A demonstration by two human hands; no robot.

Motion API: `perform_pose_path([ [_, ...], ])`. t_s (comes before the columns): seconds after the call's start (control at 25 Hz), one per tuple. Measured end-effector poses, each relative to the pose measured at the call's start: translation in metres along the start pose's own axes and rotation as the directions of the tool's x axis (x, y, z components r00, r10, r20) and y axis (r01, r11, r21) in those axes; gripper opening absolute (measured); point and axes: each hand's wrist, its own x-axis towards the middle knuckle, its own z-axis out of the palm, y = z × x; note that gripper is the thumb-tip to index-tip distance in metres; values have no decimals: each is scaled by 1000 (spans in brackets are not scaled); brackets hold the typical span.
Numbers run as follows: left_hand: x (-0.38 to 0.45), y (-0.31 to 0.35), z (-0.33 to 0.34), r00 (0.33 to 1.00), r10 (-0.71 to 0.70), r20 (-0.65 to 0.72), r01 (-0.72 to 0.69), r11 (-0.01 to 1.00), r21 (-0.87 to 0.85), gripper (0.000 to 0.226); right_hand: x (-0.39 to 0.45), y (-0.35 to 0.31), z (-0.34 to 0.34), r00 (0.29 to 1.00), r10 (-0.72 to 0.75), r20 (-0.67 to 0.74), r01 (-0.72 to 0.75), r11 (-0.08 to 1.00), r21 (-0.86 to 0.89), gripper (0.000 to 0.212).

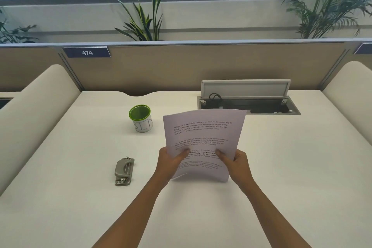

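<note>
A thin stack of white printed sheets (201, 131) is held upright above the middle of the white desk (281, 167). My left hand (170, 162) grips its lower left edge, thumb on the front. My right hand (236, 164) grips the lower right edge the same way. A grey metal hole punch (124, 171) lies flat on the desk to the left of my left hand, apart from it.
A white cup with a green rim (141, 118) stands behind the punch. An open cable hatch (247, 102) with a raised lid sits at the back right. Beige padded dividers (30, 115) flank the desk, with a partition panel (181, 66) and plants behind.
</note>
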Motion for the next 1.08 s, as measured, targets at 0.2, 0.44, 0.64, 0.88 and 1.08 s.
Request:
perform_pose_path([
  [0.2, -2, -9, 1, 998, -66, 12, 65, 997, 34, 20, -1, 6, -1, 1000, 15, 17, -15, 1000, -6, 15],
  [0.44, 7, -1, 9, 987, -154, 50, 149, 985, 88, 24, 4, 2, -9, 999, 51, -10, -52, 996, -69, 18],
  [0.64, 13, 1, 27, 979, -191, 65, 181, 973, 140, 14, 8, 1, -26, 998, 35, -58, -43, 987, -156, 21],
  [0.88, 16, -6, 62, 950, -281, 135, 261, 954, 149, 19, 18, 16, -65, 971, 96, -218, -151, 955, -254, 26],
  [1.08, 15, -17, 103, 926, -300, 230, 252, 943, 216, 37, 31, 23, -115, 947, 107, -303, -210, 920, -330, 29],
])
